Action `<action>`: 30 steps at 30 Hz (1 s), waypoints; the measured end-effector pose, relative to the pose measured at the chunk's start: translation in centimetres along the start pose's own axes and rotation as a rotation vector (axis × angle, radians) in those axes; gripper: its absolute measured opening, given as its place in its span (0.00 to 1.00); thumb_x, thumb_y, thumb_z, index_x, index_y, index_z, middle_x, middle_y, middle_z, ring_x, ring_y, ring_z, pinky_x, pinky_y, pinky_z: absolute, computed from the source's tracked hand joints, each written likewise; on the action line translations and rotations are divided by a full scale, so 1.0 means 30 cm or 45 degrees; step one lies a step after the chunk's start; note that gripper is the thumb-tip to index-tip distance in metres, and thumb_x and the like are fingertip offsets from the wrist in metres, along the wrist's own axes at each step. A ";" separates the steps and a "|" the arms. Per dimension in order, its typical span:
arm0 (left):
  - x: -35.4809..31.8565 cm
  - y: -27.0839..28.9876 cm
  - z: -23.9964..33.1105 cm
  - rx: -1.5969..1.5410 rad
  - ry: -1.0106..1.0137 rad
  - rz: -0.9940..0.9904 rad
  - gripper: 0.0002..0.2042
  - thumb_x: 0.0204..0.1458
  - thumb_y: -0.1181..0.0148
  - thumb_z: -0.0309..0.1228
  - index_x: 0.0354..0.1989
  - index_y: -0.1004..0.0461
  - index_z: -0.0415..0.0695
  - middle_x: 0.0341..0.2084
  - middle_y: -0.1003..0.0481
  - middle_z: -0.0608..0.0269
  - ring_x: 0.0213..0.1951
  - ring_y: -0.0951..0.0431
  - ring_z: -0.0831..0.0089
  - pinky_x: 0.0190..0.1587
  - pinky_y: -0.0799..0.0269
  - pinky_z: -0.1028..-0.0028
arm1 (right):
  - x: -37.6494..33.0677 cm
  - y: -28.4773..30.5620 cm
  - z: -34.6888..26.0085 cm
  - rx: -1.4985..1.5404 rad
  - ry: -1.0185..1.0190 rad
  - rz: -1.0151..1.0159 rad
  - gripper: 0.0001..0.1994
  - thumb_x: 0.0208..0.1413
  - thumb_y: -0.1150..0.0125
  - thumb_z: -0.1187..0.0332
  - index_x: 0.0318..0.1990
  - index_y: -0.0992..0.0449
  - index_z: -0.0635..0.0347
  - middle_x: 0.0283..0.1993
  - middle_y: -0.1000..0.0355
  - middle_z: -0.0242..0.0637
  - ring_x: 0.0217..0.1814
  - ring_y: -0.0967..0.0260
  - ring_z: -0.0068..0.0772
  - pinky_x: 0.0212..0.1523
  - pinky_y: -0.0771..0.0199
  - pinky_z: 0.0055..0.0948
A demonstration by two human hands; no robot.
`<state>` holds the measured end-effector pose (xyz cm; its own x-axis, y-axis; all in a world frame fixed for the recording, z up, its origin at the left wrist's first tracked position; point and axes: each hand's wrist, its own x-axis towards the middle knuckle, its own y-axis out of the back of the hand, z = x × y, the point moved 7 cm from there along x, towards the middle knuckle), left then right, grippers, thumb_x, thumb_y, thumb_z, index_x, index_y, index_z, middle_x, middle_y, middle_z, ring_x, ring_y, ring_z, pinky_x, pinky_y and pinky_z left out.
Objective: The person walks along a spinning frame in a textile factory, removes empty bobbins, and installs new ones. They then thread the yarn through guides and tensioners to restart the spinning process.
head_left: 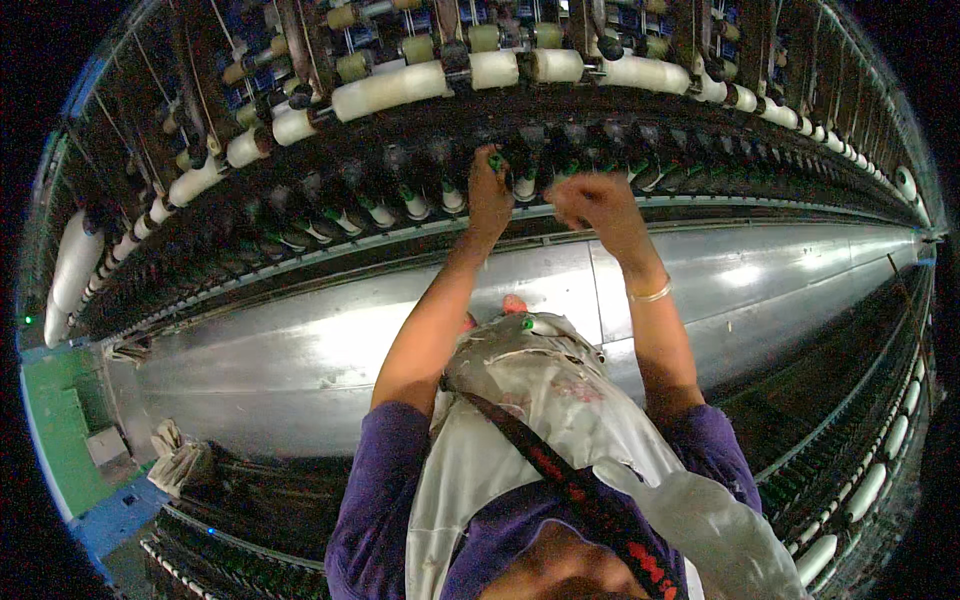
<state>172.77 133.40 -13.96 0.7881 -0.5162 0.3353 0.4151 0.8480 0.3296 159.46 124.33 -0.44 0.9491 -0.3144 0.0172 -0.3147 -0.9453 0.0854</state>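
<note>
Closest to me is a white cloth bag (560, 420) slung across my chest on a dark strap (560, 470) with red marks; its mouth gapes open just below my arms, with a bit of green and red showing at the rim. My sleeves (385, 490) are purple.

Both forearms reach up and away from the bag. On my right wrist sits a thin gold bangle (652, 293).

Behind the arms runs a long, shiny metal panel (300, 350), bending with the lens from left to right.

Past its far edge my hands meet the row of spindles (400, 205) — dark, with green and white bases. My left hand (489, 190) is curled shut round a small green-tipped bobbin (495, 160) at the row, thumb and fingers pinched on it. My right hand (590, 200) is just beside it, knuckles up and fingers folded in a loose fist at the spindles; I cannot tell whether anything is inside it.

Farther up, a line of cream yarn packages (390, 90) sits on the frame above the spindles — fat rolls curving off to both sides, with smaller olive tubes (418, 47) beyond them.
</note>
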 end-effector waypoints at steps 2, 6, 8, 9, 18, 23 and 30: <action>-0.007 -0.067 -0.127 0.055 0.153 0.064 0.31 0.46 0.47 0.16 0.60 0.50 0.37 0.44 0.30 0.40 0.46 0.28 0.45 0.47 0.32 0.58 | 0.100 -0.059 -0.115 0.104 0.187 0.004 0.08 0.54 0.40 0.69 0.32 0.22 0.66 0.21 0.30 0.31 0.20 0.39 0.17 0.20 0.39 0.19; -0.031 -0.130 -0.254 0.076 0.400 -0.050 0.40 0.43 0.47 0.15 0.64 0.63 0.33 0.47 0.32 0.37 0.48 0.29 0.44 0.49 0.33 0.58 | 0.218 -0.165 -0.247 0.328 0.088 0.050 0.10 0.54 0.39 0.66 0.37 0.21 0.65 0.24 0.27 0.33 0.19 0.36 0.17 0.19 0.37 0.17; -0.078 -0.111 -0.223 0.191 0.398 -0.086 0.43 0.42 0.48 0.14 0.66 0.66 0.35 0.55 0.39 0.36 0.54 0.35 0.45 0.54 0.36 0.59 | 0.223 -0.178 -0.275 0.316 0.056 0.064 0.11 0.54 0.39 0.66 0.37 0.21 0.65 0.24 0.27 0.33 0.19 0.37 0.16 0.19 0.37 0.17; -0.091 -0.083 -0.161 0.245 0.194 -0.019 0.43 0.41 0.48 0.14 0.66 0.67 0.36 0.57 0.43 0.36 0.57 0.38 0.45 0.57 0.38 0.60 | 0.218 -0.162 -0.271 0.323 0.056 0.073 0.11 0.54 0.39 0.66 0.37 0.21 0.65 0.24 0.27 0.33 0.18 0.37 0.16 0.19 0.37 0.16; -0.494 0.112 -0.184 0.529 0.435 -0.722 0.30 0.43 0.51 0.17 0.60 0.40 0.40 0.61 0.43 0.44 0.63 0.45 0.50 0.64 0.48 0.62 | 0.109 -0.116 0.350 -0.264 -0.112 0.318 0.10 0.52 0.40 0.61 0.30 0.20 0.57 0.16 0.31 0.31 0.15 0.39 0.22 0.20 0.38 0.29; -0.421 0.139 -0.123 0.389 0.242 -0.511 0.23 0.43 0.50 0.16 0.52 0.31 0.42 0.55 0.34 0.49 0.60 0.39 0.51 0.62 0.44 0.62 | 0.096 -0.282 0.202 0.098 -0.038 0.107 0.10 0.52 0.39 0.62 0.32 0.20 0.58 0.19 0.29 0.31 0.19 0.36 0.21 0.24 0.33 0.27; -0.241 0.101 0.105 0.099 0.093 -0.377 0.20 0.47 0.50 0.16 0.50 0.30 0.43 0.55 0.33 0.55 0.60 0.39 0.54 0.61 0.43 0.62 | 0.174 -0.171 -0.229 -0.676 0.643 0.149 0.04 0.47 0.36 0.68 0.29 0.20 0.56 0.24 0.30 0.27 0.25 0.35 0.24 0.26 0.32 0.26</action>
<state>166.91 139.33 -12.60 0.6700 -0.7269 0.1509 0.5977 0.6487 0.4712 166.11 128.13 6.05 0.8391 -0.2118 0.5011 -0.4884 -0.6988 0.5226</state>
